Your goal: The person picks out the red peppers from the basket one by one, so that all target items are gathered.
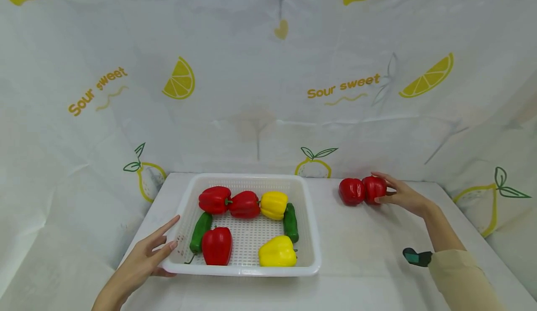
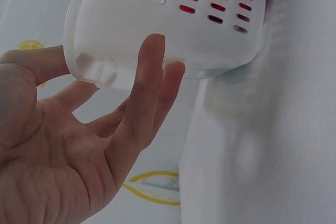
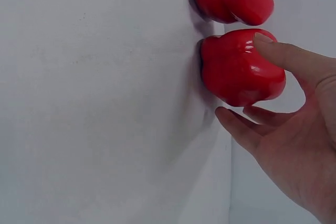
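A white plastic basket with slotted walls holds red and yellow bell peppers and two green chili peppers. At its left near corner is my left hand, thumb and index fingertip at the rim. The left wrist view shows that hand's other fingers extended, loosely spread beside the slotted outer wall. Over on the right, my right hand holds a red bell pepper between thumb and fingers, the thumb lying on its side. Another red bell pepper sits close beside it on the table.
Inside the basket, a yellow bell pepper lies near the front and a red one near the left. A lemon-printed cloth hangs behind the white table. A dark strap end sticks out near the right sleeve.
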`<action>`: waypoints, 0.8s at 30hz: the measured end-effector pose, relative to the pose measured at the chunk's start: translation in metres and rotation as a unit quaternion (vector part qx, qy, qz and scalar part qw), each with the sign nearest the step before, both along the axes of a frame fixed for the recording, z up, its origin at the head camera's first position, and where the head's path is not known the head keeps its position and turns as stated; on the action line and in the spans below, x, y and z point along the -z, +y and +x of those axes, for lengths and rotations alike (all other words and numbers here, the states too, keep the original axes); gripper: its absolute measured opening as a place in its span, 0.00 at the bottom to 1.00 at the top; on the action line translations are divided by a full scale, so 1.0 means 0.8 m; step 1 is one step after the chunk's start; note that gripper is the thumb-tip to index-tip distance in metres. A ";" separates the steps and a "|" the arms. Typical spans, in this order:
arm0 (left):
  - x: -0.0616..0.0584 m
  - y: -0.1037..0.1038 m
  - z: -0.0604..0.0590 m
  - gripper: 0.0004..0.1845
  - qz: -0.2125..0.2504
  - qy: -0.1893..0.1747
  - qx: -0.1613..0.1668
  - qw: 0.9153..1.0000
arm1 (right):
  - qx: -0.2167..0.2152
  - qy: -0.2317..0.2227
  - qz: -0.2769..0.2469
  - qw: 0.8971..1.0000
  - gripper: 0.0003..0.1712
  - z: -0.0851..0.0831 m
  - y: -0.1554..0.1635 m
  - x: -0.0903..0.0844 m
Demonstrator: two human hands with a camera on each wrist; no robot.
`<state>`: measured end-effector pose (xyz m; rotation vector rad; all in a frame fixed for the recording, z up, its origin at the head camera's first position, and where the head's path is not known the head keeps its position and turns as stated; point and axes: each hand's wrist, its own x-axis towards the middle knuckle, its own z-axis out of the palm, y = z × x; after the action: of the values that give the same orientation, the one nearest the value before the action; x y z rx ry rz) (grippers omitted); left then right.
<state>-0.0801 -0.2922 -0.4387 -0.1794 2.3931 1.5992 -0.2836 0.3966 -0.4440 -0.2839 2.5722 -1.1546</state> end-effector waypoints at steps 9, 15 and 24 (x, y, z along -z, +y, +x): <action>0.002 0.000 -0.001 0.40 0.006 0.004 0.000 1.000 | -0.006 0.034 0.011 0.999 0.56 0.008 -0.001 -0.034; 0.002 0.000 -0.001 0.41 0.000 0.004 -0.001 1.000 | -0.020 0.069 0.016 0.997 0.54 0.011 -0.011 -0.053; 0.001 0.000 0.000 0.41 -0.006 0.004 0.000 1.000 | -0.054 0.135 0.004 0.989 0.52 0.011 -0.047 -0.086</action>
<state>-0.0798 -0.2920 -0.4397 -0.1767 2.4093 1.5880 -0.2744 0.3594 -0.3752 -0.6086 2.7509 -1.1337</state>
